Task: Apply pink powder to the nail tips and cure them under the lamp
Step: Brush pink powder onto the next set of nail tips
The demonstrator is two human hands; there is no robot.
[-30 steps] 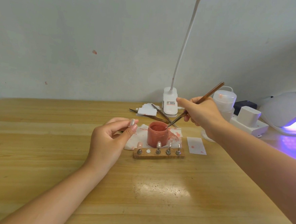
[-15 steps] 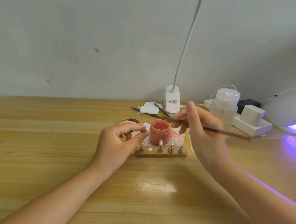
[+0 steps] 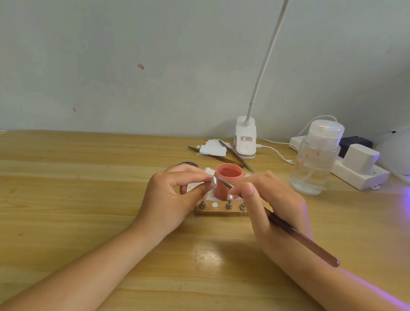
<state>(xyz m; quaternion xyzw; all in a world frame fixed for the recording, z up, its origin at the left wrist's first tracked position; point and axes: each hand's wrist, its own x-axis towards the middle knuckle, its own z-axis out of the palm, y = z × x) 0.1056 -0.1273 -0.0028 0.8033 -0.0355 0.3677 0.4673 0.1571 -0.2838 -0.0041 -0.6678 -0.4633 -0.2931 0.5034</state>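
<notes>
On the counter (image 3: 74, 207) the pink powder jar (image 3: 228, 181) sits just behind my hands. My right hand (image 3: 268, 203) is closed around the brush (image 3: 300, 237), its long axis slanting up-left so the tip meets the nail tip (image 3: 214, 182) pinched in my left hand (image 3: 174, 197). The cure lamp (image 3: 408, 150) lies far right, nearer my right hand

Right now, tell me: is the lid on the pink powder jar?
No. The pink powder jar stands open behind the wooden holder, its powder showing at the top, while the right hand holds the brush.
</notes>
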